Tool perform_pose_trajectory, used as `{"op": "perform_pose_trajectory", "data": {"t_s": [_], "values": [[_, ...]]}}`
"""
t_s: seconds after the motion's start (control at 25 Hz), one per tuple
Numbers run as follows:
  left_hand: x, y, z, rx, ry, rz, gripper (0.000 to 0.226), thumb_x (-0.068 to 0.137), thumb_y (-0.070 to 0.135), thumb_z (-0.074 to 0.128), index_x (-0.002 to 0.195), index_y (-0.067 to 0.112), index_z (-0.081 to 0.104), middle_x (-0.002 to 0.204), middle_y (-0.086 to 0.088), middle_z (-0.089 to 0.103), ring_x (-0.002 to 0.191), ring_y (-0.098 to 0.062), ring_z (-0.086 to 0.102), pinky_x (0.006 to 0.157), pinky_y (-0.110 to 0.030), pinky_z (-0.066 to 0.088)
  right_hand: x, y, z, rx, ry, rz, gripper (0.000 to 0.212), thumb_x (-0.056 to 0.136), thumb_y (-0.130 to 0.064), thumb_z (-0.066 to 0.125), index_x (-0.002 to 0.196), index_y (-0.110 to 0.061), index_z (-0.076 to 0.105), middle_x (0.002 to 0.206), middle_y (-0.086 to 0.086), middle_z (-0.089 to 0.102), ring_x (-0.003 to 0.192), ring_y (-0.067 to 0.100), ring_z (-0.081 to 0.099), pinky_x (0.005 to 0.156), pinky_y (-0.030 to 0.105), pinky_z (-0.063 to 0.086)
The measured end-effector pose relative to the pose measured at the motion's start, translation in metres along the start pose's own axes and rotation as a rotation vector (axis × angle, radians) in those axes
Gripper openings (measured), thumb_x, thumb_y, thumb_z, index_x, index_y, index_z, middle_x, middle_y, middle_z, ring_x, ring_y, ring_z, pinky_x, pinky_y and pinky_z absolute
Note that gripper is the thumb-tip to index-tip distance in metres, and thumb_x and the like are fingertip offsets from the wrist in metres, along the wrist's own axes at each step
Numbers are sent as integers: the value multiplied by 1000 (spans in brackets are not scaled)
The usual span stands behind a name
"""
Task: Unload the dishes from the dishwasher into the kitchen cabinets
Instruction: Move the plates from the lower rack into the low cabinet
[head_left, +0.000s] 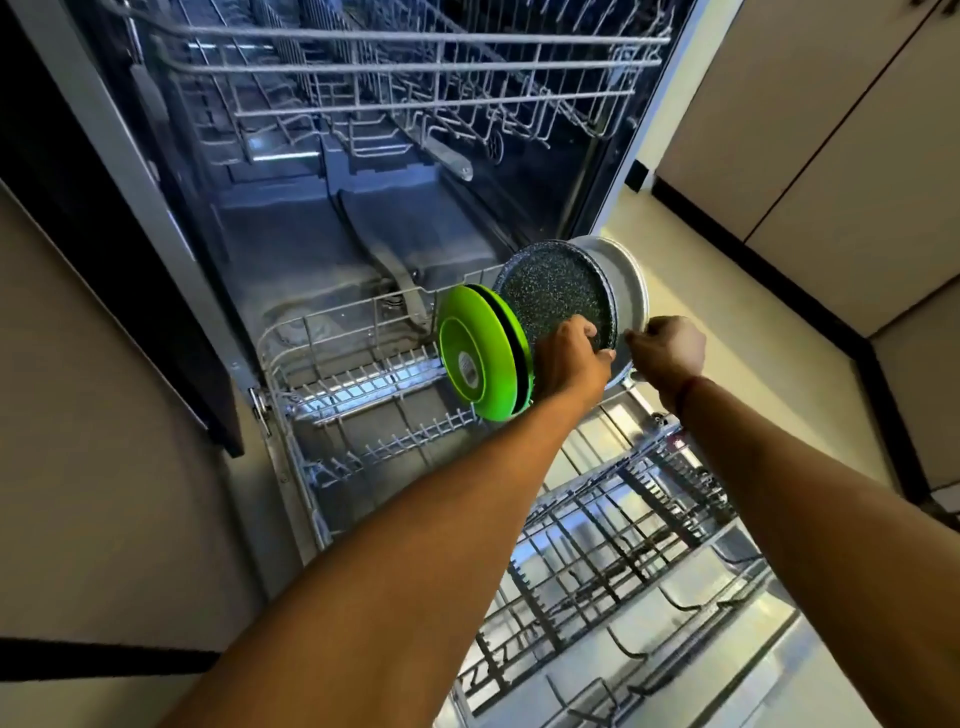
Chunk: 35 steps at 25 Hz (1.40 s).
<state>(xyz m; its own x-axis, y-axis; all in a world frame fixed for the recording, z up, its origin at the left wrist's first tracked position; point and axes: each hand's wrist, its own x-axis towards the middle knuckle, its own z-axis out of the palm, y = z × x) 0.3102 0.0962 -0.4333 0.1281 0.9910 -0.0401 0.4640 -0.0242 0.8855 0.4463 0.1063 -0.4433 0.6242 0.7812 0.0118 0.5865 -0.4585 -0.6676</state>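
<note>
A: What are the fingers doing?

B: The left hand's (571, 358) fingers (589, 330) curl over the lower rim of the speckled dish (556, 301). The right hand's (670, 353) fingers (636, 339) pinch the rim of the pale grey dish (626, 273) just behind it.

A: Why one each?

B: Probably to part the two, which stand on edge, touching.

A: And outward from there?

B: Green plates (478, 353) stand upright just left of the left fingers. All sit at the far end of the lower rack (343, 384). The speckled dish is dark, round and flecked white.
</note>
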Motion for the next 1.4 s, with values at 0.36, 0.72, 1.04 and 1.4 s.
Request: {"op": "perform_pose_trajectory", "data": {"t_s": [0.36, 0.72, 1.04, 1.4], "values": [[6, 13, 16, 201, 51, 10, 31, 83, 38, 68, 103, 14, 64, 112, -11, 64, 100, -28, 60, 71, -33, 47, -67, 17, -55, -194, 281, -277, 31, 85, -17, 45, 56, -11, 37, 51, 1, 34, 51, 19, 31, 45, 29, 25], [-26, 16, 16, 220, -75, 79, 33, 97, 22, 48, 121, 0, 53, 132, -25, 46, 121, -40, 45, 100, -44, 37, -148, 31, -80, -19, 531, -235, 25, 94, -15, 50, 73, -6, 61, 63, 2, 50, 55, 21, 40, 52, 2, 33], [-85, 30, -22, 101, 100, 276, 12, 90, 10, 56, 80, 10, 49, 97, -14, 61, 81, -23, 56, 64, -35, 50, -201, 53, -89, 67, 702, -227, 29, 93, -22, 50, 81, -3, 68, 74, 11, 67, 62, 21, 53, 59, 22, 33], [-171, 21, -72, 153, 32, 656, 24, 84, 4, 57, 72, 15, 40, 69, -1, 43, 60, -18, 39, 54, -29, 32, -279, 52, -102, 338, 652, 32, 32, 88, -12, 59, 58, -12, 48, 47, -3, 37, 44, 13, 32, 49, 12, 30]]}}
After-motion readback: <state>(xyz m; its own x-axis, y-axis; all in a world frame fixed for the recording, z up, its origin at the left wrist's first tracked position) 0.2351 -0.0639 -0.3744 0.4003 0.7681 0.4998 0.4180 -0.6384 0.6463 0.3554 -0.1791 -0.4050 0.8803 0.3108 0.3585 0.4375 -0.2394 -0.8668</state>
